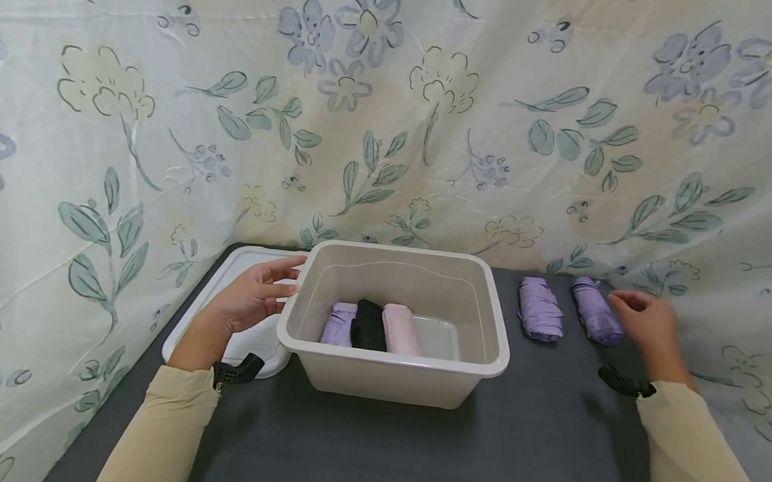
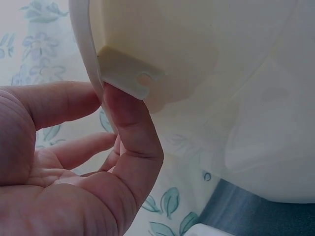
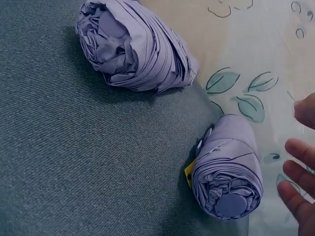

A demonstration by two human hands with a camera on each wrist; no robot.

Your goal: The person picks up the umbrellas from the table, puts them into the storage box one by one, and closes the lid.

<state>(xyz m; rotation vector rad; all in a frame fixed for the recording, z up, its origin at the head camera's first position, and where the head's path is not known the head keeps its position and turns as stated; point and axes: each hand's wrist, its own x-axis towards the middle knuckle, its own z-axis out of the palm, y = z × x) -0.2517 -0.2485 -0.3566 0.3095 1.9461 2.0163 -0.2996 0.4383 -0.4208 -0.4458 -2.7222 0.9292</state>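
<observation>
A beige plastic bin [image 1: 390, 372] stands mid-table. My left hand [image 1: 256, 293] pinches its left rim; in the left wrist view the thumb and a bent finger [image 2: 138, 147] meet at the rim's edge. Inside the bin lie a purple bundle [image 1: 340, 324], a black bundle [image 1: 369, 327] and a pink bundle [image 1: 400, 329], side by side. Two rolled purple folding umbrellas lie right of the bin, the nearer-to-bin umbrella [image 1: 540, 309] and the outer umbrella [image 1: 595, 312]. Just right of the outer one hovers my right hand [image 1: 648, 321], apart from it, fingers [image 3: 295, 201] loosely spread and holding nothing.
A white lid [image 1: 195, 309] lies on the dark table [image 1: 378, 453] at the left, partly beneath the bin's left side. Floral curtain [image 1: 389, 163] hangs behind the table and along both sides. A small yellow tag [image 3: 189, 172] shows beside the outer umbrella.
</observation>
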